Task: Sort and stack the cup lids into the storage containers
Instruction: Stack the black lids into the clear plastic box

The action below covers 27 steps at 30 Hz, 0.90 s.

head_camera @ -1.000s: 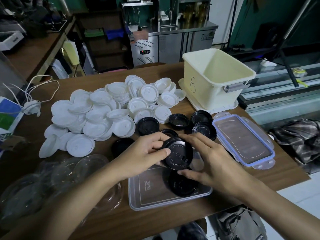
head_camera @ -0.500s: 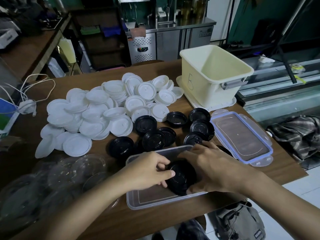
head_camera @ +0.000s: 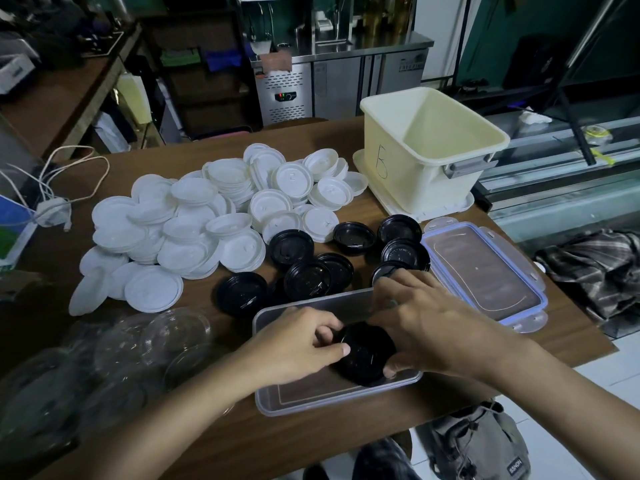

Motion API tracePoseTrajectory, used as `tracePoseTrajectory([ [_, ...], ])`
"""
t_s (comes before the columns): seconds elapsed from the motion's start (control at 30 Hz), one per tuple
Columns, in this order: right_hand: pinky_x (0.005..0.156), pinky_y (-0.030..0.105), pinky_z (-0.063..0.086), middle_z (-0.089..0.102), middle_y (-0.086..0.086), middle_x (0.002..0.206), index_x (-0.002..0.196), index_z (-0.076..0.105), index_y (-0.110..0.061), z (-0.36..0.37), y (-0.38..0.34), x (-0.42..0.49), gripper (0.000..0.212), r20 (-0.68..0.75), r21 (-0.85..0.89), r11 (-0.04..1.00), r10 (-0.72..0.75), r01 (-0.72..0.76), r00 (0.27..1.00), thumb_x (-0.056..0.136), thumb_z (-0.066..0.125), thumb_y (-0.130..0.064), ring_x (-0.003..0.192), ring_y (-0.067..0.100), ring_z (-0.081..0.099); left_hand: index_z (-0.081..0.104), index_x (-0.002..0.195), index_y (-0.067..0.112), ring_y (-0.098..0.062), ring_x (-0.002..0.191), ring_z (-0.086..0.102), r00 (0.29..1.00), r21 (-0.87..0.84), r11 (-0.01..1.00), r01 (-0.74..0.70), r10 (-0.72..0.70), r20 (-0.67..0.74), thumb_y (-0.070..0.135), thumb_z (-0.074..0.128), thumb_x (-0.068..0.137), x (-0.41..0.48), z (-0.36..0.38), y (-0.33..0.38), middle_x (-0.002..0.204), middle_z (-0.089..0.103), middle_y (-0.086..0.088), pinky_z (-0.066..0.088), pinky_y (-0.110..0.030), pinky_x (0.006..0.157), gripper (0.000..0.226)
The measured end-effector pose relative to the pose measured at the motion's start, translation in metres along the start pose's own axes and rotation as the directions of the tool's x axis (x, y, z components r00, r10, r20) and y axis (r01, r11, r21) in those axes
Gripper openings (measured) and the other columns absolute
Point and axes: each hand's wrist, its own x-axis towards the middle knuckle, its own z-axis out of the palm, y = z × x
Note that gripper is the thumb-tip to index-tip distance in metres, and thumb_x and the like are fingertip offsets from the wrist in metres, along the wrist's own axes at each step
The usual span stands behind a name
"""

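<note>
Nearest, our left hand (head_camera: 298, 344) and right hand (head_camera: 426, 327) both clasp the black stack (head_camera: 367, 355) inside the clear tub (head_camera: 311, 393) — squaring it so more lids nest, we reckon. Beyond, loose black lids (head_camera: 304, 271), then white lids (head_camera: 207, 220) unsorted — cream bin (head_camera: 415, 168) far right.

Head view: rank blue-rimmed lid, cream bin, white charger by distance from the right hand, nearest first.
1. blue-rimmed lid, just right of the right hand
2. cream bin, farther back
3. white charger, far left
</note>
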Motion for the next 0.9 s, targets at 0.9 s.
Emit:
tracePoseTrajectory([
  [0.9,0.079,0.036,0.058,0.07,-0.006,0.11,0.122,0.061,-0.034,0.007,-0.003,0.018,0.057,0.14,0.079,0.993,0.076,-0.088,0.987,0.072,0.08,-0.056,0.1,0.019,0.068,0.067,0.136,0.037,0.002,0.082,0.071,0.996,0.027,0.996,-0.084,0.084,-0.007,0.051,0.088,0.077,0.001,-0.003,-0.004,0.097,0.065,0.013,0.062,-0.033,0.084,0.064],
])
